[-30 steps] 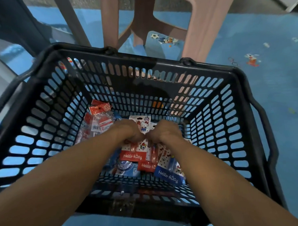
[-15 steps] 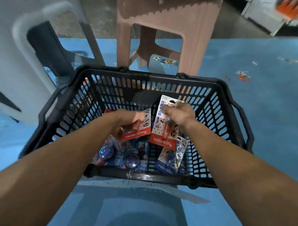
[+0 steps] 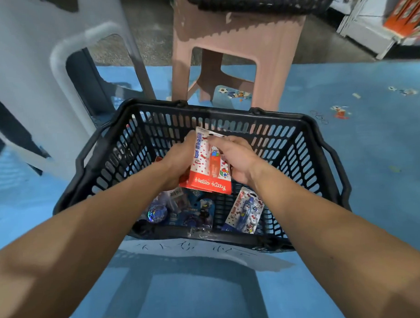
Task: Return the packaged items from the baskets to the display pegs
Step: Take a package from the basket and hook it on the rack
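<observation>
Packaged items (image 3: 180,211) are barely leaving the black basket (image 3: 217,111): left hand (image 3: 178,162) and right hand (image 3: 239,161) are gripping one red Hello Kitty pack (image 3: 208,168) in curled fingers (image 3: 218,140), a blue pack (image 3: 244,211) and others are lying beneath the fingers, and with no pegs showing, nearly everything is seemingly waiting to be hung.

Looking down on a blue floor mat (image 3: 362,177) printed with small cartoon figures (image 3: 235,94), most of them lying toward its far edge and right side. Seeing a pink plastic stool (image 3: 267,49) standing on the mat near its far edge, with grey concrete floor (image 3: 150,37) beginning just behind. Noting a white plastic piece of furniture (image 3: 30,93) filling the left side, and a white shelf unit (image 3: 366,29) carrying orange boxes (image 3: 404,11) at the far right corner. Taking in dim, bluish light.
</observation>
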